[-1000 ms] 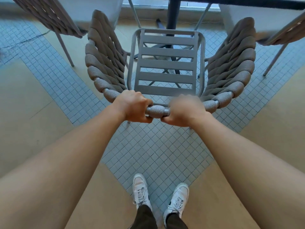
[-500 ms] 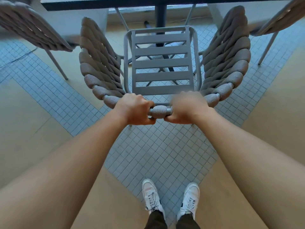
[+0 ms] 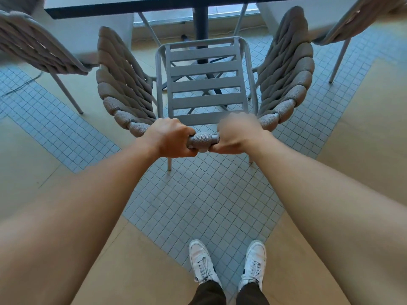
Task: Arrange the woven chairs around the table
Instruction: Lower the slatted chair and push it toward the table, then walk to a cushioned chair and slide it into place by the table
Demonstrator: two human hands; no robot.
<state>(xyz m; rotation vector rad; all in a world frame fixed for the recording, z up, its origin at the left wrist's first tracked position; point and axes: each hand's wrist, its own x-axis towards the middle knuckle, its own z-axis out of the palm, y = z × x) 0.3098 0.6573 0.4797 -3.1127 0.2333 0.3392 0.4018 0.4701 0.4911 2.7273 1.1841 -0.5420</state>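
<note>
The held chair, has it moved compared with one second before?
Yes. The held chair went forward, toward the table's post; its seat front now overlaps the post base.

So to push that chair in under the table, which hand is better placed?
Neither clearly. The left hand and right hand both grip the woven chair along its top rail, either side of centre. The table lies straight ahead, so pushing with both together probably keeps it straight.

white sneakers [image 3: 228, 264], tiled floor [image 3: 198, 201], perhaps cable [image 3: 22, 84].
</note>
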